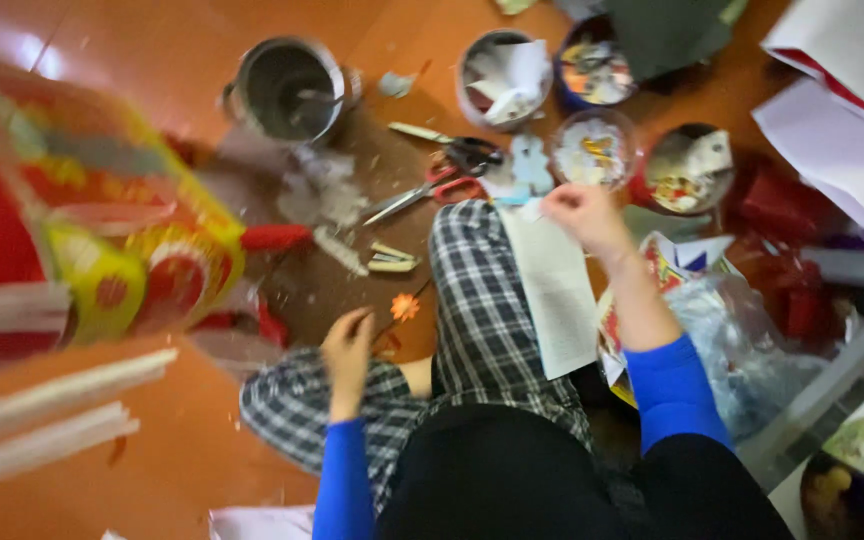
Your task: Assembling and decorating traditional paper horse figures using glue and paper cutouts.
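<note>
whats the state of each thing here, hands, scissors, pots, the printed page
left hand: fingers curled beside a small orange paper flower
right hand: pinching the printed page, which lies on the knee
red-handled scissors: open, on the floor
grey pot: upright, uncovered
white tin: stuffed with paper scraps

— Where are the person's hands?
— The left hand (349,345) rests by the checked trouser knee, fingers curled just beside a small orange paper flower (405,306). The right hand (584,212) pinches the top edge of a printed page (555,290) lying along the checked leg (482,300).
— And around them?
— Red-handled scissors (439,186) lie on the floor (152,440), with round tins of paper scraps (505,75) beyond, and an empty metal tin (287,88) to the left
</note>
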